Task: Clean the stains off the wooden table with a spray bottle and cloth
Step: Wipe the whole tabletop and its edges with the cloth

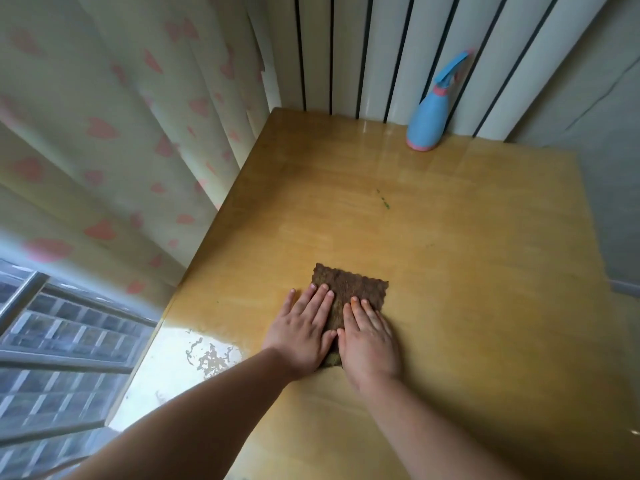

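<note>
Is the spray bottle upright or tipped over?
Upright: the spray bottle stands on its pink base at the far side of the table, nozzle up.

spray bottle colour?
Light blue spray bottle with a pink base band and collar; head view, back of the table.

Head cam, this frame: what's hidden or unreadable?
Head view, cloth: near part lies under the left hand and right hand.
Head view, table: glare washes out the near left corner; the bottom frame edge cuts off the near side.
Head view, green marks: too small to identify.
Head view, spray bottle: opaque body, blurred nozzle; fill level unknown.
</note>
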A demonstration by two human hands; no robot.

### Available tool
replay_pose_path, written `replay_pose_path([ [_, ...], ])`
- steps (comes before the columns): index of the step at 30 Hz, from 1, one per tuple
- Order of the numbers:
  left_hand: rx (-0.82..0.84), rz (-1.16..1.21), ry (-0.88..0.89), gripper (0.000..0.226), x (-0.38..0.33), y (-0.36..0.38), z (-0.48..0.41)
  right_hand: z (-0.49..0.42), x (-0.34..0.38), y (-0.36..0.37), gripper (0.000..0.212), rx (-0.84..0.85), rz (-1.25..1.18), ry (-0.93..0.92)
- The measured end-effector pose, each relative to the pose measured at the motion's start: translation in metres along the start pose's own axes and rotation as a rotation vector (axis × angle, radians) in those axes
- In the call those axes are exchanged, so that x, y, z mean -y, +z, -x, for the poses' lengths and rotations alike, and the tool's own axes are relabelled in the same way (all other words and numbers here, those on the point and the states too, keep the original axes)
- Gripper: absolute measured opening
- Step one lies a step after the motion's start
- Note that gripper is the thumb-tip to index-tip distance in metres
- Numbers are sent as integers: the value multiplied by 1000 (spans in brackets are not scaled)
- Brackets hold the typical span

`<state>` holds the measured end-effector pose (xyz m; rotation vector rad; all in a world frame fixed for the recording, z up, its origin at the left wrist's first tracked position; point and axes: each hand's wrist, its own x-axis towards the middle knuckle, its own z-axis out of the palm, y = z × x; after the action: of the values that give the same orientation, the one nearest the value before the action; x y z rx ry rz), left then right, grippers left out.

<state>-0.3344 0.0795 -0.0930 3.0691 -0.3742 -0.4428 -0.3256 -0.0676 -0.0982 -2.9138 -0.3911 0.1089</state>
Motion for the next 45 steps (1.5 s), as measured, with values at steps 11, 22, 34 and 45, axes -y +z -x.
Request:
replay_pose_path([
  [11,6,13,2,67,-4,11,26,21,4,-12,52,184,-62,-38],
  [22,-47,31,-30,65,-1,8,24,9,2,-19,49,68,-44,15],
  [34,-94,38,-33,64,-6,22,35,26,5,2,57,123,20,-36],
  [45,-81,51,12,62,-10,38,85,70,17,-3,56,181,3,-75],
])
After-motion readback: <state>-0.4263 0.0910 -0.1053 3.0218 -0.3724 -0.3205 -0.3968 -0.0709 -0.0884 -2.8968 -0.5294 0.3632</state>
